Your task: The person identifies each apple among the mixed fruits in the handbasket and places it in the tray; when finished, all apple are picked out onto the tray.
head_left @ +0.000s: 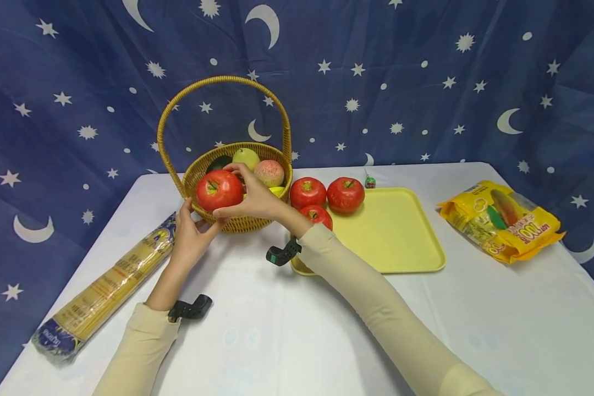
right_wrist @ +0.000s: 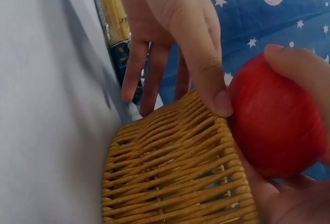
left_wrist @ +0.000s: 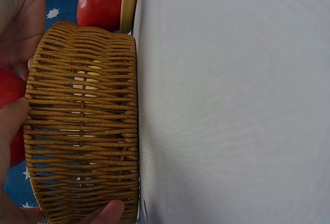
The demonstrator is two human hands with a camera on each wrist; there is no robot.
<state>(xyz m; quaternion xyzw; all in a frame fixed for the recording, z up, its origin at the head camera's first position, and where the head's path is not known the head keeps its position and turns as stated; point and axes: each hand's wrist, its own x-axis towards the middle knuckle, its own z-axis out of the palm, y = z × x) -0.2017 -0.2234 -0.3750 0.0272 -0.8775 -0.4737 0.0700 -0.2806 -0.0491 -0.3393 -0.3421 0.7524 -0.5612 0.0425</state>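
A large red apple (head_left: pixel 220 190) is held over the front rim of a wicker basket (head_left: pixel 245 224). My right hand (head_left: pixel 255 197) grips this apple between thumb and fingers, from its right side. At the basket's front left, my left hand (head_left: pixel 190 242) touches the rim with its thumb; its extended fingers (right_wrist: pixel 153 77) lie along the outside of the wicker. Inside the basket sit a dark green fruit (head_left: pixel 219 163), a yellow-green pear (head_left: pixel 246 158), a pinkish peach (head_left: pixel 269 172) and something yellow (head_left: pixel 277 191), partly hidden by my right hand.
Right of the basket, three red apples (head_left: pixel 346 194) stand at the left end of a yellow tray (head_left: pixel 401 242). A small green lollipop (head_left: pixel 370 181) lies behind it. Packaged spaghetti (head_left: pixel 109 286) lies at left, a yellow snack bag (head_left: pixel 502 221) at right. The basket's tall handle (head_left: pixel 223 80) arches overhead.
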